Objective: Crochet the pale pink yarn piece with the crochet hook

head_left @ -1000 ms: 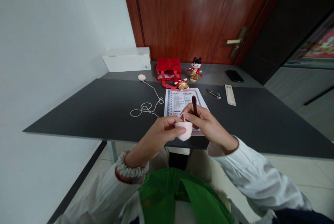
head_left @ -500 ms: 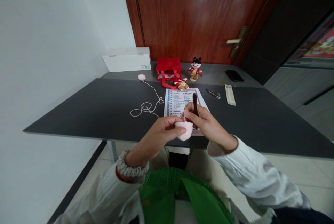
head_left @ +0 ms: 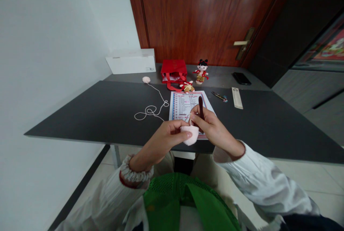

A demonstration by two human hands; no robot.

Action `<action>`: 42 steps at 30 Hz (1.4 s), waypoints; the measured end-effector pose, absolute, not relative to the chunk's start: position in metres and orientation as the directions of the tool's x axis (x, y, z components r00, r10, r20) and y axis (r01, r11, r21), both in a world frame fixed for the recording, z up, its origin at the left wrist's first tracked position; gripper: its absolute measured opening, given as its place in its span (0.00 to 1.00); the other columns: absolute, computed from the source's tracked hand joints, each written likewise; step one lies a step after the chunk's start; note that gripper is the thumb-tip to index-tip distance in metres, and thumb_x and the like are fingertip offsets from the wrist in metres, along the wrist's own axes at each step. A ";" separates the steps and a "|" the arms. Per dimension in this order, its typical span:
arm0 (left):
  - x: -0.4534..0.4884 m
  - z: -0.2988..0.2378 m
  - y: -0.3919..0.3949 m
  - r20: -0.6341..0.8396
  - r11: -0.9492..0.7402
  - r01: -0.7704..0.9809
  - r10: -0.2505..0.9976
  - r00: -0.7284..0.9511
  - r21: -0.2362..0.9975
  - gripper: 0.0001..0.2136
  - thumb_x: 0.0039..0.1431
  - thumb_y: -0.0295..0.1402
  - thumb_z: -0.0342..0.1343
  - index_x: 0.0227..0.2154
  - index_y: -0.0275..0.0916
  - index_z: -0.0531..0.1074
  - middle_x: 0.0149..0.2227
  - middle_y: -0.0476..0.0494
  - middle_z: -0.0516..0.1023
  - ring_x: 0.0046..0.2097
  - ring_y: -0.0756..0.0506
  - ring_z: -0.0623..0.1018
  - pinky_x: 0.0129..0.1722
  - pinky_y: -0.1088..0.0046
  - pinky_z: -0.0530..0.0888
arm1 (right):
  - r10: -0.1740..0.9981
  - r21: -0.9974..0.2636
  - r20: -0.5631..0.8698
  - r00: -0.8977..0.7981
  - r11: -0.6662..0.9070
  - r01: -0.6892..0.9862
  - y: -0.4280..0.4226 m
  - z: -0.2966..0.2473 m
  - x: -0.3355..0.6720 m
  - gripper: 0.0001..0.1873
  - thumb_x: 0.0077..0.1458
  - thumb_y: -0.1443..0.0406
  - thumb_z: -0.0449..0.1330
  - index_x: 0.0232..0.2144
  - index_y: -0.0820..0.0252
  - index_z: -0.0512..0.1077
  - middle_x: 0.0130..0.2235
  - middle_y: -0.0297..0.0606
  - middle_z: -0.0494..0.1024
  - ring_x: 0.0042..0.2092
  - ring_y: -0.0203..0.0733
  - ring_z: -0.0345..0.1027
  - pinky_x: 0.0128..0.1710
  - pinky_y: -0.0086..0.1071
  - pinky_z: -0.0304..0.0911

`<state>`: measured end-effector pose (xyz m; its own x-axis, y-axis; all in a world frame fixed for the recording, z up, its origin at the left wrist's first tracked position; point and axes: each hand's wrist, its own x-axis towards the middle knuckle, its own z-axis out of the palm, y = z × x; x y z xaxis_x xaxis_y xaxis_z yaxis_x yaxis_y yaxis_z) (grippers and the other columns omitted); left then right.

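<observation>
over the table (head_left: 80, 116), two hands (head_left: 161, 141) (head_left: 216, 130) (one hook (head_left: 200, 107))

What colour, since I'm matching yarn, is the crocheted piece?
The crocheted piece is pale pink, shown best in the head view.

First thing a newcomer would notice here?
The eye goes first to the centre, where the left hand pinches a small pale pink crocheted piece and the right hand grips a dark crochet hook above a printed sheet. Pale yarn trails across the dark table to a small ball. Farther back, a red bag and a small doll stand out against a wooden door.
</observation>
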<state>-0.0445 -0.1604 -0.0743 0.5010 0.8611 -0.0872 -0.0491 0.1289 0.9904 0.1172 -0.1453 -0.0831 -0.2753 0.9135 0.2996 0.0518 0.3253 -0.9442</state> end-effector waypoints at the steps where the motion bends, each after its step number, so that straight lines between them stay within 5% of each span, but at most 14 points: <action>1: -0.045 -0.075 -0.160 -0.083 0.127 -0.053 0.859 0.505 0.991 0.05 0.47 0.31 0.60 0.27 0.34 0.73 0.26 0.50 0.73 0.29 0.52 0.69 0.29 0.75 0.61 | 0.913 -0.943 0.303 -0.273 0.329 0.054 -0.145 -0.083 0.117 0.12 0.59 0.59 0.54 0.27 0.58 0.61 0.25 0.30 0.65 0.26 0.34 0.57 0.28 0.30 0.52; 42: -0.050 -0.073 -0.158 -0.123 0.122 0.038 0.839 0.530 0.992 0.08 0.47 0.33 0.60 0.28 0.34 0.71 0.25 0.51 0.71 0.27 0.52 0.68 0.29 0.75 0.59 | 0.954 -0.972 0.229 -0.193 0.236 0.016 -0.142 -0.079 0.108 0.13 0.56 0.56 0.56 0.27 0.57 0.61 0.19 0.26 0.65 0.20 0.31 0.58 0.21 0.28 0.52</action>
<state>-0.0501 -0.1575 -0.0725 0.5296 0.8393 -0.1231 0.0376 0.1217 0.9918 0.1076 -0.1423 -0.0794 -0.1931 0.9542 0.2286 0.0159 0.2360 -0.9716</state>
